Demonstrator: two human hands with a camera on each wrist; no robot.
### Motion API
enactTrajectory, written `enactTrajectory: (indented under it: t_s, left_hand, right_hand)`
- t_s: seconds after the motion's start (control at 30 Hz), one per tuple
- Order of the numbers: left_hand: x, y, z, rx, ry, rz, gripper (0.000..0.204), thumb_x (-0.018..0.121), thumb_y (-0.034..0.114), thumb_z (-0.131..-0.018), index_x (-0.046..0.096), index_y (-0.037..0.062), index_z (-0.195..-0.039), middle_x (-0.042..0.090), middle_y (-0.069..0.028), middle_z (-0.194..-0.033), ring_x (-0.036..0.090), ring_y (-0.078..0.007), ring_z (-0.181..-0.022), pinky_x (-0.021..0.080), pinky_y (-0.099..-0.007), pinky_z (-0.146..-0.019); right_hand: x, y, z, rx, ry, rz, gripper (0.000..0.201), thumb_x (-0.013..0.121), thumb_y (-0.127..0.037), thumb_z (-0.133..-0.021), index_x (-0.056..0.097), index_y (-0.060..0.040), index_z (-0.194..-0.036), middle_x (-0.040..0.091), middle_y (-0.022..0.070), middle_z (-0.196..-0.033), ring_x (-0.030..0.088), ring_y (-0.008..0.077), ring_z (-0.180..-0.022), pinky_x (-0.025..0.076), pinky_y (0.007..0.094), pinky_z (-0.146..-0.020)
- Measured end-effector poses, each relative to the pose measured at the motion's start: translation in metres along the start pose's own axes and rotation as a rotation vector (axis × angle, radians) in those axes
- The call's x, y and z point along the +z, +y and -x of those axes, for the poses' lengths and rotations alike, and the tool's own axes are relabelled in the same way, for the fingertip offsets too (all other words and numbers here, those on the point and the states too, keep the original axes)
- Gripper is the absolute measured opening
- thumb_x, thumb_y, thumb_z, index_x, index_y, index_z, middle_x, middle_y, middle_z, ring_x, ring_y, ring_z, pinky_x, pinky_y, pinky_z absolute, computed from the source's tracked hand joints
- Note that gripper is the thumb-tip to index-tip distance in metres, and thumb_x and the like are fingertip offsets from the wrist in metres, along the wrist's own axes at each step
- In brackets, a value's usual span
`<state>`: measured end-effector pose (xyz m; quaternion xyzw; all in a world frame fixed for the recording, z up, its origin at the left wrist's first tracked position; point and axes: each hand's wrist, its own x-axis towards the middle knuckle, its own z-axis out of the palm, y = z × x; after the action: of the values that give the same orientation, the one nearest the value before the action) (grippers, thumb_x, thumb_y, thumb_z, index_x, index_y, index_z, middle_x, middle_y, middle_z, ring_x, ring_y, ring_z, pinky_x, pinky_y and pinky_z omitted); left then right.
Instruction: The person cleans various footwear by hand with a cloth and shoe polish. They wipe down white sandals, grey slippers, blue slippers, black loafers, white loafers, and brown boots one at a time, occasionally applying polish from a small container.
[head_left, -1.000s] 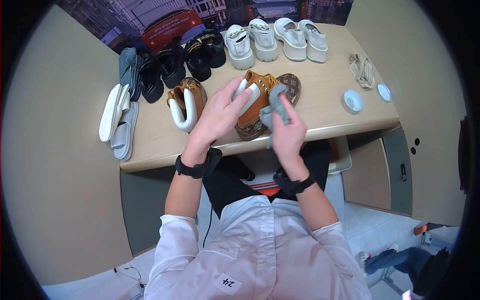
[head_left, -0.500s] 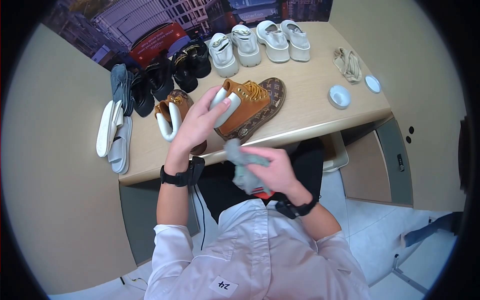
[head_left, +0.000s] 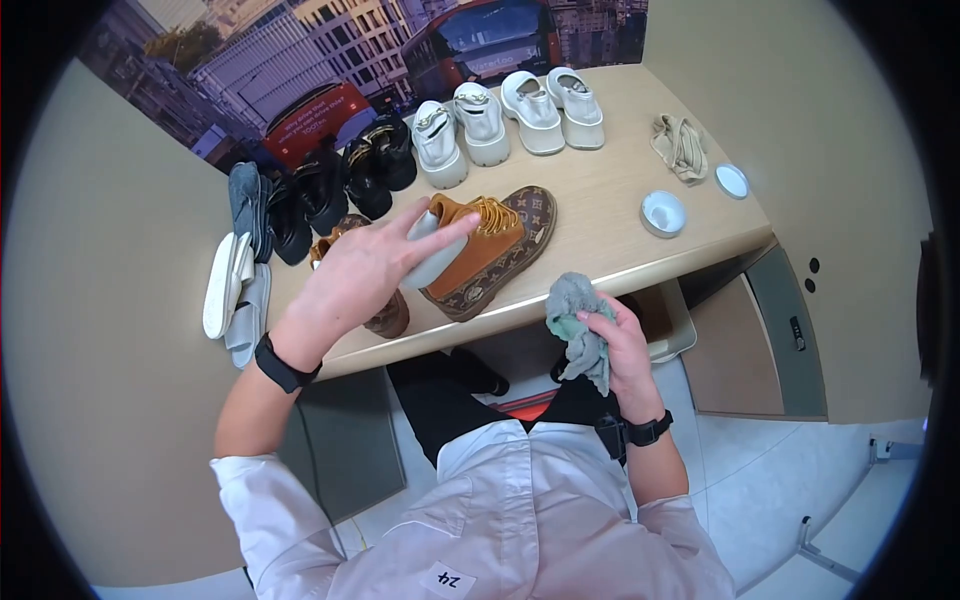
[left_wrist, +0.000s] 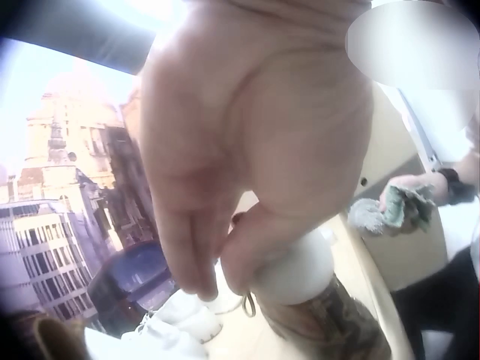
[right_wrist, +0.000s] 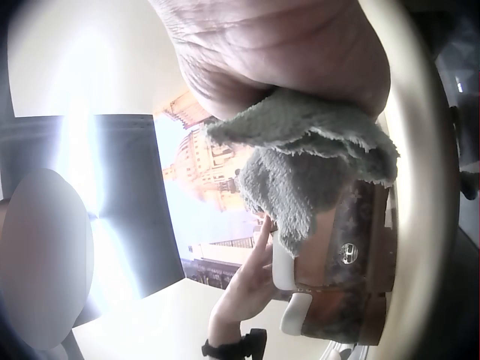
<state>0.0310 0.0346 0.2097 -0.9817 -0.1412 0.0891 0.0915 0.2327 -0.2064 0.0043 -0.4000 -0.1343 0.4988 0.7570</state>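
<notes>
A tan lace-up boot [head_left: 478, 258] with a brown patterned toe and sole stands near the table's front edge, toe pointing to the far right. My left hand [head_left: 355, 268] hovers over its white padded collar [left_wrist: 300, 274], fingers straight and spread in the head view; one fingertip overlaps the yellow laces. The matching boot [head_left: 387, 320] is partly hidden beneath that hand. In front of the table edge, my right hand [head_left: 630, 350] grips a crumpled grey-green cloth [head_left: 580, 325], which hangs below the fingers and away from the boot.
White platform shoes [head_left: 483, 125] and black shoes [head_left: 380, 165] line the back. White slippers [head_left: 228, 290] and a grey-blue pair [head_left: 247, 205] stand at left. On the right are a round white tub [head_left: 663, 214], its lid [head_left: 732, 181] and a beige cloth [head_left: 680, 148].
My right hand took the cloth off the boot's side, down, then out to the right. My left hand has loosened from the collar and spread its fingers, its forearm swinging left.
</notes>
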Motion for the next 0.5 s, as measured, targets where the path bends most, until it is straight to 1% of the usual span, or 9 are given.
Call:
enactTrajectory:
  t_s: [0.1,0.2,0.3,0.4,0.43,0.5]
  left_hand:
    - [0.004,0.004,-0.005,0.031,-0.065,-0.101,0.1,0.067,-0.01,-0.084,0.042,0.0374,-0.169,0.056,-0.0246,-0.153,0.076,-0.0359,-0.107,0.065,-0.044,-0.091]
    - [0.007,-0.011,-0.008,0.122,0.037,-0.129,0.089,0.069,-0.008,-0.082,0.055,0.0331,-0.16,0.058,-0.0237,-0.146,0.073,-0.0355,-0.116,0.063,-0.0446,-0.096]
    - [0.001,-0.01,-0.01,0.205,0.147,-0.134,0.071,0.077,0.002,-0.079,0.065,0.0216,-0.146,0.057,-0.0226,-0.15,0.066,-0.0382,-0.13,0.054,-0.0487,-0.112]
    - [-0.007,0.003,-0.021,0.373,0.295,-0.068,0.065,0.084,0.014,-0.074,0.068,0.0122,-0.137,0.054,-0.022,-0.155,0.058,-0.0412,-0.141,0.042,-0.0533,-0.126]
    - [-0.004,0.008,-0.026,0.408,0.333,-0.007,0.06,0.086,0.023,-0.074,0.067,0.0079,-0.129,0.056,-0.0232,-0.154,0.057,-0.0415,-0.143,0.036,-0.0542,-0.13]
    - [0.01,0.013,-0.043,0.428,0.325,0.079,0.054,0.086,0.028,-0.078,0.067,0.0076,-0.124,0.062,-0.0224,-0.142,0.06,-0.0403,-0.137,0.036,-0.054,-0.13]
  right_hand:
    - [-0.002,0.004,0.001,0.008,-0.003,-0.013,0.041,0.069,-0.001,-0.103,0.065,0.0083,-0.142,0.079,0.0113,-0.121,0.077,0.0147,-0.102,0.062,0.0291,-0.09]
    - [-0.005,0.006,0.002,0.001,-0.008,-0.018,0.043,0.07,-0.001,-0.102,0.064,0.0085,-0.143,0.079,0.0116,-0.122,0.077,0.0151,-0.103,0.062,0.0296,-0.091]
    - [-0.01,0.003,0.007,-0.008,-0.004,-0.023,0.043,0.069,-0.001,-0.102,0.064,0.0084,-0.144,0.079,0.0118,-0.122,0.077,0.0155,-0.104,0.062,0.0298,-0.092]
    - [-0.015,0.001,0.011,-0.008,0.0,-0.048,0.042,0.068,-0.001,-0.102,0.065,0.0078,-0.143,0.079,0.0117,-0.122,0.077,0.0163,-0.104,0.062,0.0299,-0.092]
    - [-0.018,0.0,0.013,-0.003,-0.008,-0.056,0.041,0.068,-0.001,-0.102,0.065,0.0075,-0.142,0.079,0.0117,-0.122,0.077,0.0165,-0.104,0.062,0.03,-0.093]
    - [-0.019,0.001,0.017,0.002,-0.008,-0.061,0.04,0.067,-0.001,-0.102,0.065,0.0069,-0.142,0.079,0.0116,-0.122,0.077,0.0168,-0.105,0.062,0.0302,-0.093]
